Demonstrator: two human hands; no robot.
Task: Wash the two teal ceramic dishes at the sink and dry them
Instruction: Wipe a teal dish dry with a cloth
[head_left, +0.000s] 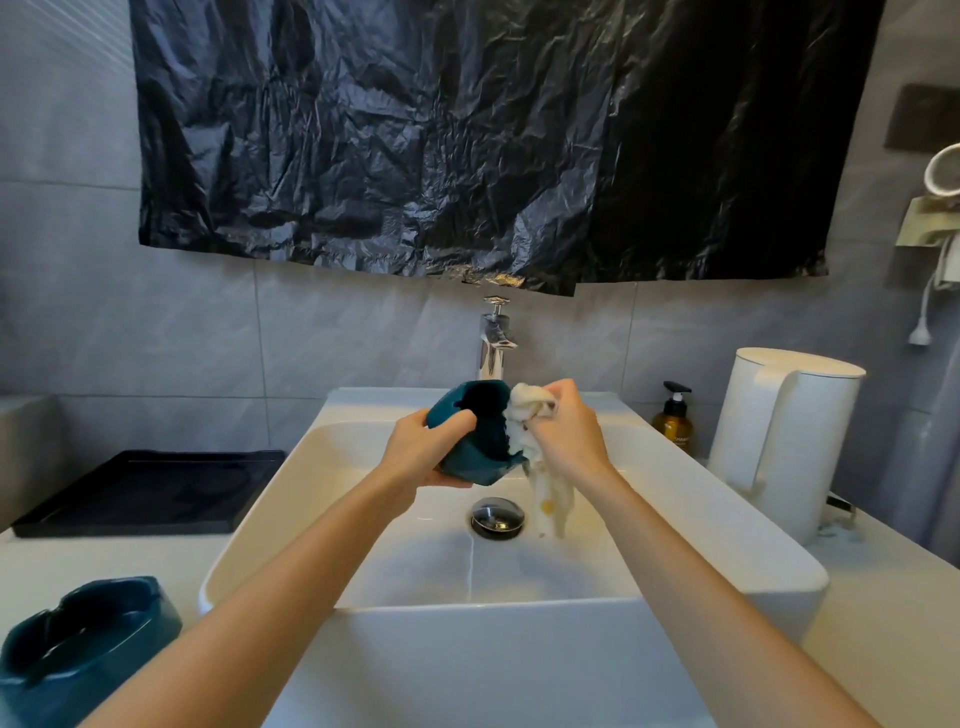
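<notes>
Left hand (415, 447) grips the teal dish (470, 460) from its left side, thumb curled over the rim and fingers under the base. The dish is tilted with its opening toward the right and is held in the air over the middle of the sink (493, 649), touching nothing else.

Right hand (569, 431) is bunched round a pale cloth (524, 410), pressing it on the dish's right rim. The cloth's loose tail hangs into the basin, just beside the drain (497, 514). No stream visible from the faucet (493, 343) at the back edge. Looks like wiping or drying, can't tell which.

Risks from here:
- One-hand hold on glazed ceramic, probably wet. If the right hand pushes hard against the rim, the dish could twist out of the grip and drop onto the hard basin: chip or crack.
- If the hanging tail drags through water in the basin, it would soak up and put water back on the dish.
- The dish is near the faucet spout, so a wide wiping stroke could knock the rim on metal.
- Second teal dish (88, 639) sits on the countertop (104, 556) near its front-left corner, close to the left forearm. An elbow swing could shove it off the edge. Its inside looks glossy, possibly wet.

Black tray (145, 488) on the left of the countertop is the likely set-down spot.
</notes>
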